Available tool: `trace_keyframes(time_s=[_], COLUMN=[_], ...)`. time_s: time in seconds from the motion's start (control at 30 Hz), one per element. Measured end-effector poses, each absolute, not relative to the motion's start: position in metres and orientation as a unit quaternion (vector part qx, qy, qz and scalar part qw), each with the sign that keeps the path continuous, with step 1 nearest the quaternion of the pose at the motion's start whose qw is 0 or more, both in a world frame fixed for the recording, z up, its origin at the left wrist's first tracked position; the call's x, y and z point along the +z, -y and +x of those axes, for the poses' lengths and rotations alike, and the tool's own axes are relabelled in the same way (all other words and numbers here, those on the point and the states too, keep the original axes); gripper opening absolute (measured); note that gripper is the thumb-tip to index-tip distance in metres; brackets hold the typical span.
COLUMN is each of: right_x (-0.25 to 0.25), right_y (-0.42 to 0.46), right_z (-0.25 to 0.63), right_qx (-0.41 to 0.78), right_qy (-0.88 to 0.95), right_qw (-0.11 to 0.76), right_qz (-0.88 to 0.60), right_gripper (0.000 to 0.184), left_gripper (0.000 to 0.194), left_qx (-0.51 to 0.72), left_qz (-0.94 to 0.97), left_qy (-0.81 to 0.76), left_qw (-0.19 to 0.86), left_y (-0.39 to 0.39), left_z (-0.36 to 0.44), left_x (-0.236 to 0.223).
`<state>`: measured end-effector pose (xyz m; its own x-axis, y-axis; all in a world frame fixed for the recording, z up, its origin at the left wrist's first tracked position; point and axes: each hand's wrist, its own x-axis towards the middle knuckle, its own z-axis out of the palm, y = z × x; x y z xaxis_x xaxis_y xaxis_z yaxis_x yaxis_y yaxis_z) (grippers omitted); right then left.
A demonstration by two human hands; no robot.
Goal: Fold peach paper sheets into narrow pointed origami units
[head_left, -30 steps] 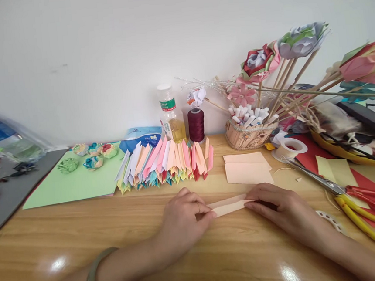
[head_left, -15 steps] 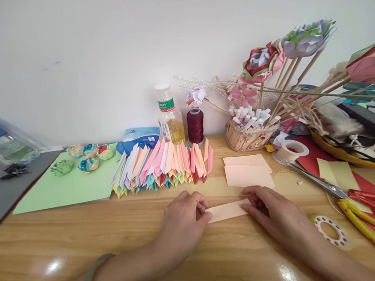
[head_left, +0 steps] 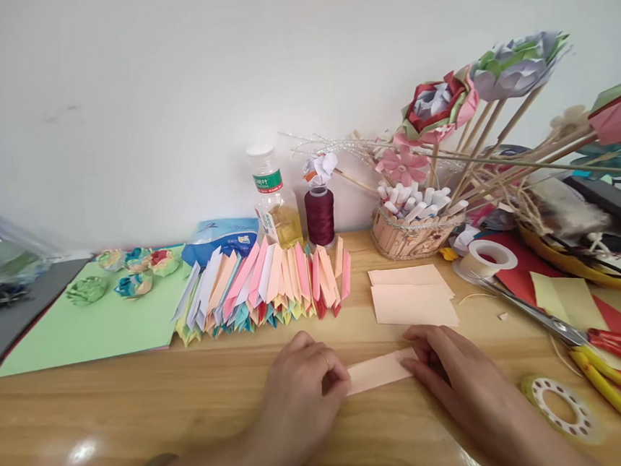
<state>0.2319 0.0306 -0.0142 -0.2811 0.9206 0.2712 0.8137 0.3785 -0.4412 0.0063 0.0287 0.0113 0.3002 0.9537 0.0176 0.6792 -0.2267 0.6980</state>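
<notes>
Head view: both hands [head_left: 381,383] pinch peach strip [head_left: 380,372].

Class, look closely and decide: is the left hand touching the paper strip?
Touching. The head view shows the left hand pinching the near-left end of the paper strip.

Paper-craft corner on a wood-grain tabletop

This looks like a craft spot, perhaps in a home, though the room's wider use cannot be told. A wood-grain tabletop [head_left: 186,432] meets a plain pale wall [head_left: 168,93]. Folded paper pieces [head_left: 266,284], paper flowers on sticks [head_left: 435,106], scissors [head_left: 561,327], a maroon thread spool [head_left: 321,216] and rolls of tape [head_left: 485,258] mark the handiwork; a drink bottle [head_left: 276,207] and tissue pack [head_left: 221,239] look domestic.
</notes>
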Motion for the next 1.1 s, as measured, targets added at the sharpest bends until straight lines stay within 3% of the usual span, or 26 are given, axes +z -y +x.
trace_keyframes(time_s=[0.43, 0.83, 0.97, 1.1], right_x=[-0.018, -0.023, -0.021, -0.017], right_y=[-0.032, -0.030, -0.029, -0.028], right_z=[0.232, 0.232, 0.233, 0.231], right_qx=[0.029, 0.073, 0.091, 0.091], right_qy=[0.818, 0.808, 0.809, 0.814], right_qw=[0.258, 0.244, 0.237, 0.239], right_qz=[-0.513, -0.532, -0.531, -0.522], right_gripper=[0.016, 0.018, 0.018, 0.014], left_gripper=[0.015, 0.014, 0.021, 0.045], left_qx=[0.245, 0.219, 0.211, 0.183], left_qz=[0.765, 0.816, 0.860, 0.925], left_qy=[-0.528, -0.494, -0.440, -0.327], left_qw=[0.277, 0.203, 0.152, 0.067], left_y=[-0.031, -0.030, -0.031, -0.036], left_z=[0.006, 0.010, 0.008, 0.003], left_x=[0.008, 0.006, 0.004, -0.005])
